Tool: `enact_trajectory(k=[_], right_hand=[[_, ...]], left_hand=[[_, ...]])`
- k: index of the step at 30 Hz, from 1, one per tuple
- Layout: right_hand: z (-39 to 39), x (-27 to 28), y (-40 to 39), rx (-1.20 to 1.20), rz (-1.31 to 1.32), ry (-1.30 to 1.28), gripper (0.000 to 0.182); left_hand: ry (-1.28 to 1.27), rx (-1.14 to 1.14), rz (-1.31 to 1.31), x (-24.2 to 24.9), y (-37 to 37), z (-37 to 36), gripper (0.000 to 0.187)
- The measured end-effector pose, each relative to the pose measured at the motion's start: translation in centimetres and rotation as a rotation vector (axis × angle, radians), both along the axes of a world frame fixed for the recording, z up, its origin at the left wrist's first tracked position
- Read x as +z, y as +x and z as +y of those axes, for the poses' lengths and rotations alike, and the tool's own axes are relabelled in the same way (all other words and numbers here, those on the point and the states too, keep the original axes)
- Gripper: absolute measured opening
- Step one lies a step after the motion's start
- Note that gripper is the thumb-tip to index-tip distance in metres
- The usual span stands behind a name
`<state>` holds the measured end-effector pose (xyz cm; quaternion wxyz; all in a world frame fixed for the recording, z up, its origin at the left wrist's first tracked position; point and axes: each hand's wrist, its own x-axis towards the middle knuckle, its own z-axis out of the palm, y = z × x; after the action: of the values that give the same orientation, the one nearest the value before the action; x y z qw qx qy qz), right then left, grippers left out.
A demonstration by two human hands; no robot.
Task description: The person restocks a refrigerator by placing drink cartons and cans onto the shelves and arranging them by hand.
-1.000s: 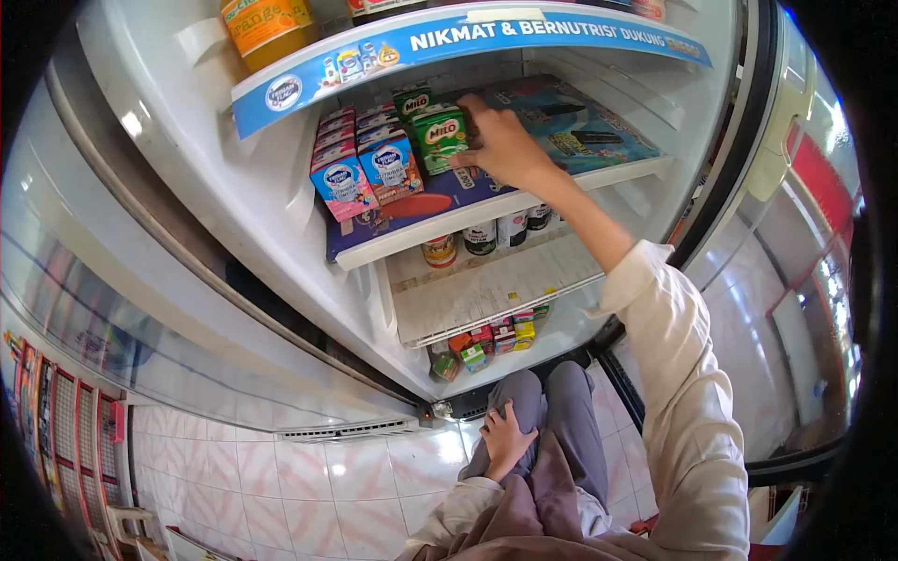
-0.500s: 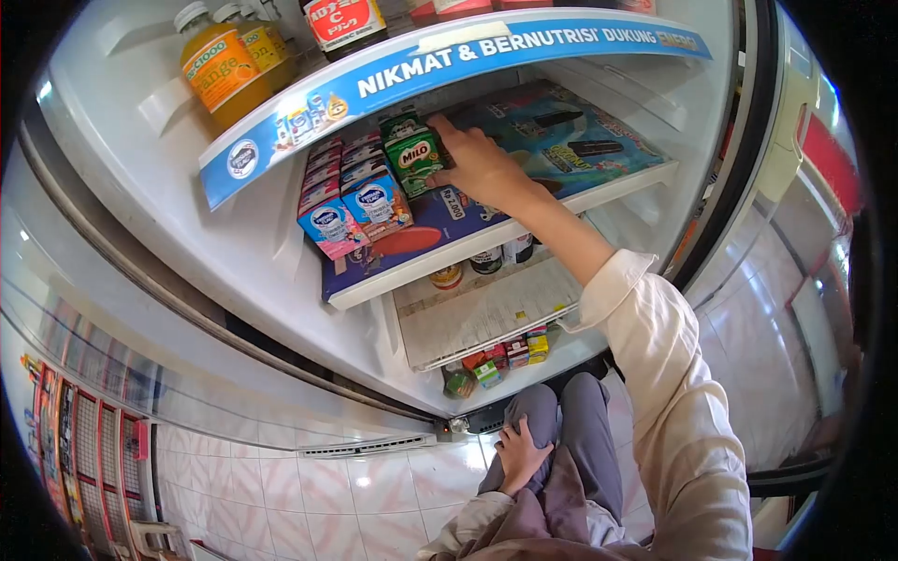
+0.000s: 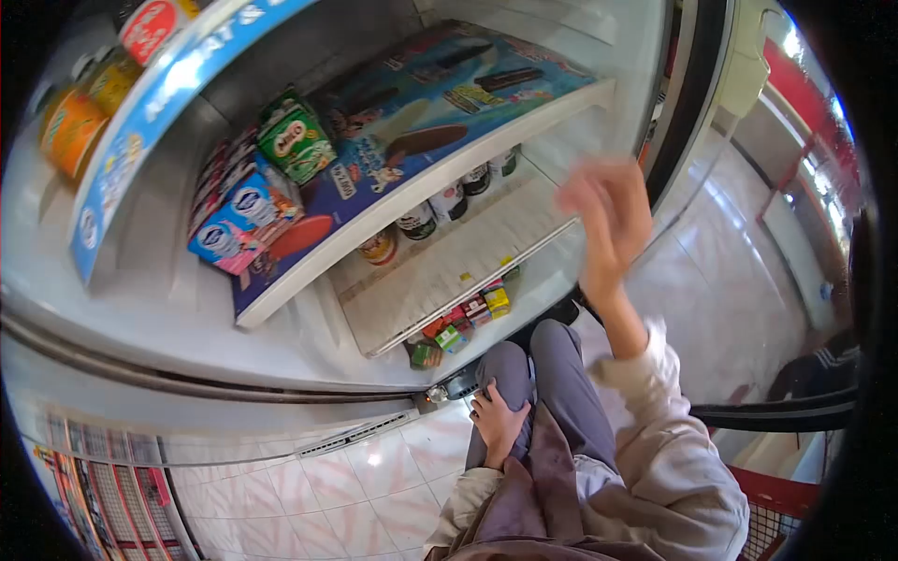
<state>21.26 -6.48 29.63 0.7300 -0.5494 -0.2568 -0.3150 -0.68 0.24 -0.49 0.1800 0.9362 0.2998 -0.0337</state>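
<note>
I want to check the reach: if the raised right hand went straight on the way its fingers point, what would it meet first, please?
The right hand is blurred, fingers pointing up toward the fridge's right wall; probably the end of the printed shelf first, though depth is unclear.

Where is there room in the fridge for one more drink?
The poster shelf is bare right of the Milo cartons. The wire shelf is open in front of the cans. The left end, by the milk boxes, is crowded.
</note>
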Motion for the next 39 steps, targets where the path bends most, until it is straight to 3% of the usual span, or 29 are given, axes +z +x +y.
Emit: enact_trajectory(k=[1, 2, 3, 5, 8, 11, 12, 15, 16, 26, 32, 36, 39], right_hand=[[-1.7, -5.8, 0.2, -0.141, -0.054, 0.022, 0.011], [-2.6, -11.5, 0.0, -0.078, -0.026, 0.084, 0.006], [-3.6, -14.2, -0.7, -0.207, 0.024, -0.250, 0.007], [-4.2, -20.9, -0.9, 0.062, 0.583, -0.615, 0.011], [-4.2, -32.6, 1.8, 0.093, 0.714, -0.809, 0.026], [-1.8, -39.0, 5.3, -0.021, 0.440, -0.920, 0.042], [-0.5, -41.9, 6.9, -0.045, 0.383, -0.982, 0.055], [3.2, -45.6, 11.6, -0.093, 0.255, -1.126, 0.060], [4.5, -51.0, 14.2, -0.059, 0.098, -1.191, 0.069], [5.3, -50.6, 17.1, -0.046, -0.039, -1.362, 0.072], [2.2, -48.0, 14.8, -0.060, -0.029, -1.226, 0.074], [-2.5, -41.2, 11.5, 0.047, 0.139, -1.194, 0.077], [-5.8, -30.8, 7.2, 0.153, 0.230, -1.143, 0.075]], left_hand=[[0.015, 0.001, 0.007, -0.2, 0.3, 0.0, 0.087], [-0.043, 0.005, 0.054, 0.4, 0.6, 0.1, 0.087], [-0.041, -0.005, 0.054, 0.2, 0.7, 0.2, 0.088], [-0.037, -0.026, 0.057, -0.3, 0.7, 0.3, 0.089], [-0.078, -0.017, 0.091, 0.2, 1.2, 0.1, 0.090], [-0.067, -0.017, 0.101, 0.0, 1.4, 0.0, 0.091], [-0.040, -0.021, 0.098, -0.1, 1.5, -0.1, 0.091], [-0.081, -0.007, 0.144, 0.2, 1.8, -0.1, 0.091], [-0.048, -0.007, 0.150, -0.3, 1.6, -0.1, 0.092], [-0.030, -0.042, 0.206, 0.1, 2.1, 0.3, 0.091], [-0.007, -0.039, 0.149, 0.6, 1.9, 0.3, 0.090], [-0.021, -0.029, 0.090, 0.7, 1.7, 0.1, 0.089], [-0.055, -0.023, 0.064, 0.5, 1.3, 0.2, 0.090]])
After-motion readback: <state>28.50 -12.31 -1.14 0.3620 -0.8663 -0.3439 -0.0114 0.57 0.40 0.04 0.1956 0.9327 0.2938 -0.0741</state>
